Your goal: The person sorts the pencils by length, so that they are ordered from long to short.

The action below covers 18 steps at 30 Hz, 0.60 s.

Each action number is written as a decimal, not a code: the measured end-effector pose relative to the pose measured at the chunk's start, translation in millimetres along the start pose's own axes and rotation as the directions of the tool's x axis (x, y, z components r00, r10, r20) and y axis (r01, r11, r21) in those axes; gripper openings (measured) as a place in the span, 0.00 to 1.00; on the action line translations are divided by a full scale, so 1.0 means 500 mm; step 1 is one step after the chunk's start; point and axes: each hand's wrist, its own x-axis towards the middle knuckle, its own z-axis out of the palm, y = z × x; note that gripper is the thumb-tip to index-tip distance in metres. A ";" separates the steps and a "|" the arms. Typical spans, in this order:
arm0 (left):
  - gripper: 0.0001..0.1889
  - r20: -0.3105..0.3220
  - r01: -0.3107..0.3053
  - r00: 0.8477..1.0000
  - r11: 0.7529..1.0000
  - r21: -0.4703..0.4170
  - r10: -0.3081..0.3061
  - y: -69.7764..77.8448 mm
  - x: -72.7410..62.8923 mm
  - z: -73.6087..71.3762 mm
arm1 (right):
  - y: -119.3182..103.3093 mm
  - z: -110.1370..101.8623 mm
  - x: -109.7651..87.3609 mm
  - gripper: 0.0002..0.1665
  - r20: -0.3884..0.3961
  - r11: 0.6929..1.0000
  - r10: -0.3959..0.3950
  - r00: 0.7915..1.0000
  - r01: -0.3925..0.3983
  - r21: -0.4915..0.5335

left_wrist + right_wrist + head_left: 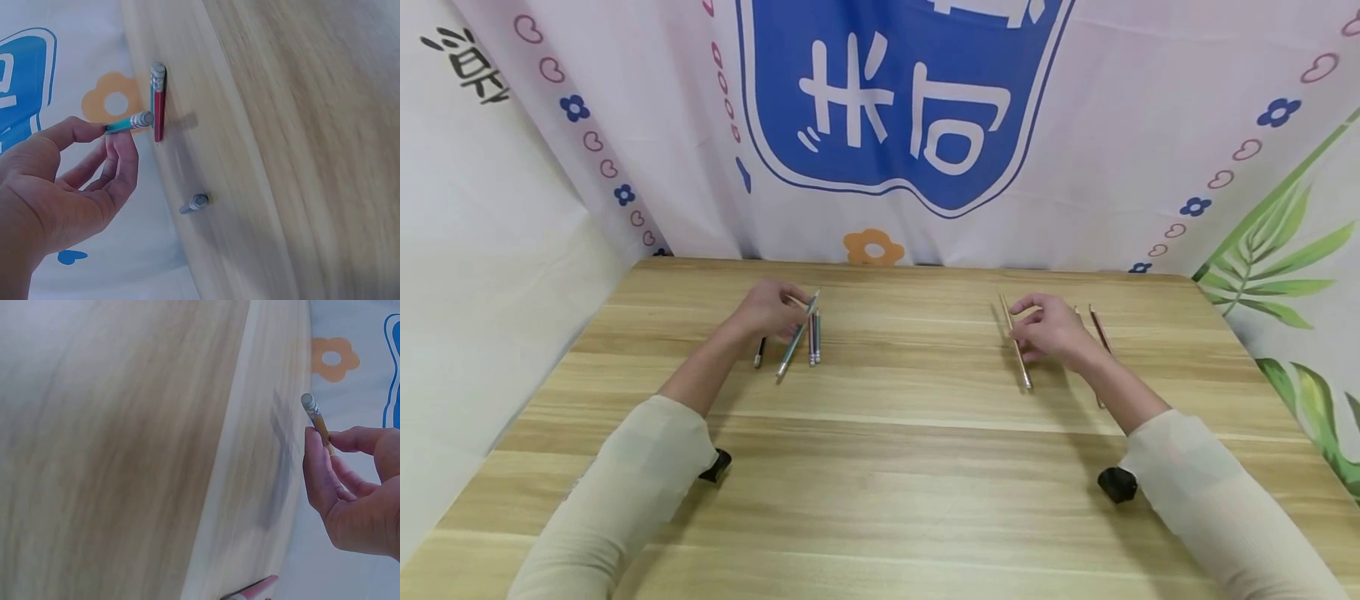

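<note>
My left hand [772, 309] pinches a teal pencil [792, 348] between thumb and fingers, its eraser end pointing toward me. Beside it, two pencils, one red [159, 115] and one bluish [817, 335], lie together on the table. A dark pencil [760, 352] lies to the left of that hand, partly hidden by it. On the right, my right hand [1047, 327] pinches a yellow pencil [1017, 346], held above the table with its eraser end nearer me. A dark red pencil [1101, 327] and a lighter pencil [1078, 313] lie behind the right hand and wrist, partly covered.
The wooden table [880, 467] reaches back to a printed curtain [685, 150] with a blue sign and an orange flower. Black wrist-worn pieces show under the left cuff [717, 465] and the right cuff [1117, 484]. Bare tabletop lies between the hands.
</note>
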 end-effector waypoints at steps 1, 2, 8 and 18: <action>0.19 0.000 -0.005 1.000 1.000 -0.006 0.005 0.001 0.001 0.002 | 0.000 -0.001 -0.001 0.27 -0.002 1.000 0.003 1.000 -0.003 -0.002; 0.18 0.000 -0.010 1.000 1.000 -0.012 0.010 0.002 0.003 0.004 | 0.001 -0.003 -0.002 0.27 -0.004 1.000 0.007 1.000 -0.007 -0.003; 0.17 0.010 -0.030 0.999 0.998 -0.049 0.030 0.008 0.007 0.013 | 0.010 -0.011 -0.005 0.27 -0.025 0.999 0.024 0.999 -0.024 -0.021; 0.18 0.013 -0.053 0.998 0.995 -0.089 0.055 0.021 0.013 0.024 | 0.026 -0.026 -0.009 0.26 -0.031 1.000 0.021 0.999 -0.021 -0.016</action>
